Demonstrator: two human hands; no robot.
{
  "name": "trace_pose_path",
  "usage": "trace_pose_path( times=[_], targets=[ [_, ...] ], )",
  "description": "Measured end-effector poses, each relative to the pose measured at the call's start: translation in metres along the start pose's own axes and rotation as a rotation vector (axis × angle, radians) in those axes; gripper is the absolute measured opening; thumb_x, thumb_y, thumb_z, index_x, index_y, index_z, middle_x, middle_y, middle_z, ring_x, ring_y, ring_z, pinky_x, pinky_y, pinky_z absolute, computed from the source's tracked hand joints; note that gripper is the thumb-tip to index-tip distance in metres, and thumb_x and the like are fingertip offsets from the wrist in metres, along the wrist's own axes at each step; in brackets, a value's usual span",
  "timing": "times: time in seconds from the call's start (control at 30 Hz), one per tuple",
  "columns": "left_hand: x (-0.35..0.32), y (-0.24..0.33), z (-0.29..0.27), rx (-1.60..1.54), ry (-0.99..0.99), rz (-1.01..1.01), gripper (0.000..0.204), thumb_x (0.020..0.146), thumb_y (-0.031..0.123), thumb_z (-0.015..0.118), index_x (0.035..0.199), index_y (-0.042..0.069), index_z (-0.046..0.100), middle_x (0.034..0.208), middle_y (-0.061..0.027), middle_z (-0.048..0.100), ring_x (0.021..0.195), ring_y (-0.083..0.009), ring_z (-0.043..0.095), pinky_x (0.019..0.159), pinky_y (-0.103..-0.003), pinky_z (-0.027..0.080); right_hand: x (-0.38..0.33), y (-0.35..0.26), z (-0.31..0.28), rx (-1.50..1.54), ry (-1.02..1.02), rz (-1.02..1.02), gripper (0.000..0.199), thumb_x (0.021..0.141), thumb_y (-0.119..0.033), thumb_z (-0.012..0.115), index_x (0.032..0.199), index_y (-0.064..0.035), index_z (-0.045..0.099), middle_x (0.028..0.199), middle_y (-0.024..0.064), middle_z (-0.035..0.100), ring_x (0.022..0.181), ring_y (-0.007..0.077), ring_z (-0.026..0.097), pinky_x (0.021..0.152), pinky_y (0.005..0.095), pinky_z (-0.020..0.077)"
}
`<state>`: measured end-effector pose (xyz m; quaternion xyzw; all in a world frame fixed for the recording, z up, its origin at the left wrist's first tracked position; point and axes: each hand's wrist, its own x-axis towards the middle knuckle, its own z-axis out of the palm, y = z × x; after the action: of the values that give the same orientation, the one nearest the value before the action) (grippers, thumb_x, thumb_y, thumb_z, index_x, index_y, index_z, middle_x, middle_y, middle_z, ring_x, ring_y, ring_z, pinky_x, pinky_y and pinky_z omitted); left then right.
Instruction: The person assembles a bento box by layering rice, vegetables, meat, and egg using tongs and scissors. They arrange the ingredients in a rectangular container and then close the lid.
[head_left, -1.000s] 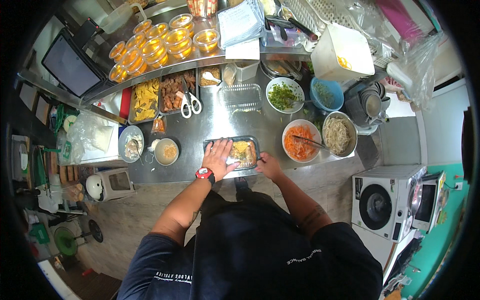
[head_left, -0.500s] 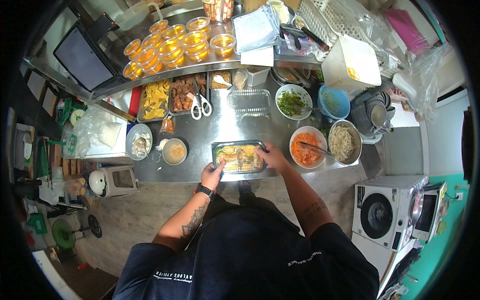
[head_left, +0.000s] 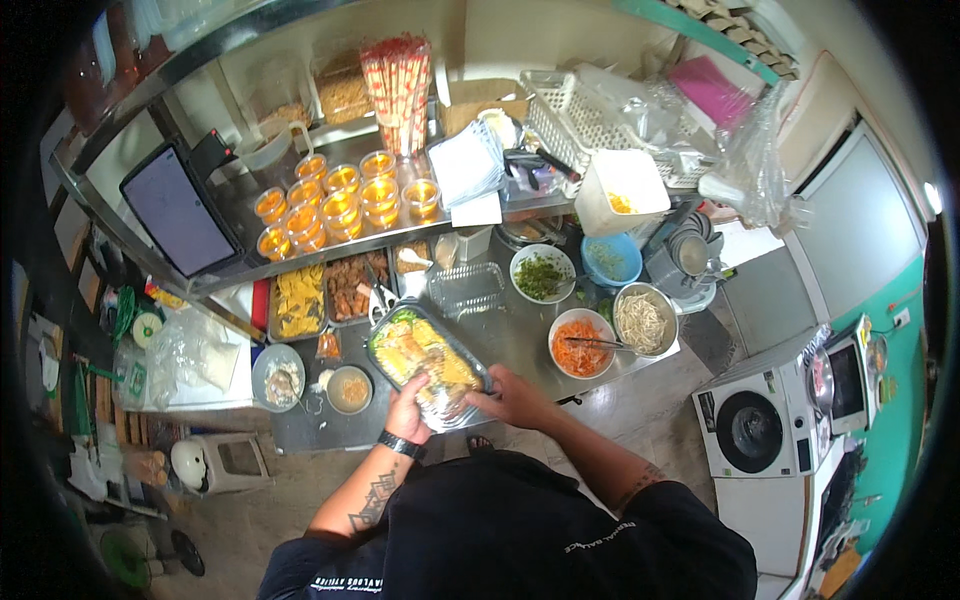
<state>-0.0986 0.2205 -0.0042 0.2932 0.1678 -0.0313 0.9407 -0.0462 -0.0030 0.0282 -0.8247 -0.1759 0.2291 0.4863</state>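
A black takeaway food container (head_left: 410, 350) with a clear lid is held up over the front of the steel counter, turned at a slant. Yellow food with browned pieces and some green shows through the lid. My left hand (head_left: 407, 412) grips its near left edge, the thumb lying on the lid. On the near right corner my right hand (head_left: 513, 398) is closed. Behind the container lie scissors (head_left: 377, 300), partly hidden by it. A clear plastic lid or tray (head_left: 467, 287) sits on the counter beyond.
To the right stand bowls of shredded carrot (head_left: 580, 345), bean sprouts (head_left: 645, 320) and chopped greens (head_left: 540, 275). At the left are a small bowl (head_left: 349, 390) and a grey bowl (head_left: 278, 378). Several lidded orange cups (head_left: 340, 212) and a tablet (head_left: 180, 208) occupy the shelf.
Both hands have lifted the container off the counter and tilted it, its far end swung to the left. My view has shifted upward, showing more of the shelf.
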Motion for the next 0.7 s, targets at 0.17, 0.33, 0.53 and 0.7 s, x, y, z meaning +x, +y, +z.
trace_pose_path(
  times=[0.17,0.33,0.53,0.7],
  targets=[
    [-0.044,0.056,-0.011,-0.017,-0.003,-0.026,0.055,0.095,0.021,0.064,0.145,0.002,0.048,0.136,-0.0182,0.062,0.124,-0.0340,0.062,0.107,-0.051,0.050,0.014,-0.146,-0.185,-0.548,0.890,-0.626,0.016,0.096,-0.019,0.066,0.091,-0.0061,0.074,0.086,0.0103,0.073,0.081,0.0326,0.070,0.074,0.0384,0.0547],
    [-0.068,0.072,-0.010,0.059,0.037,-0.045,0.049,0.095,0.020,0.064,0.137,-0.002,0.053,0.129,-0.0176,0.065,0.117,-0.0338,0.065,0.105,-0.049,0.052,0.091,-0.162,-0.322,-1.137,0.463,0.148,0.018,0.076,-0.020,0.071,0.086,-0.0061,0.076,0.089,0.0193,0.073,0.081,0.0374,0.070,0.071,0.0456,0.0546],
    [-0.079,0.094,-0.021,0.196,0.093,-0.058,0.041,0.096,0.013,0.066,0.134,0.000,0.056,0.126,-0.0137,0.068,0.112,-0.0269,0.068,0.098,-0.045,0.057,0.135,-0.133,-0.352,-1.421,0.062,0.178,0.022,0.067,-0.012,0.070,0.086,-0.0028,0.077,0.093,0.0244,0.072,0.086,0.0412,0.072,0.076,0.0472,0.0572],
    [-0.099,0.115,-0.012,0.195,0.054,-0.063,0.047,0.096,0.016,0.067,0.140,0.003,0.054,0.134,-0.0129,0.065,0.120,-0.0283,0.066,0.101,-0.045,0.055,0.128,-0.131,-0.354,-1.295,0.223,0.115,0.019,0.063,-0.008,0.072,0.082,-0.0054,0.077,0.085,0.0238,0.071,0.080,0.0415,0.071,0.073,0.0439,0.0569]
  ],
)
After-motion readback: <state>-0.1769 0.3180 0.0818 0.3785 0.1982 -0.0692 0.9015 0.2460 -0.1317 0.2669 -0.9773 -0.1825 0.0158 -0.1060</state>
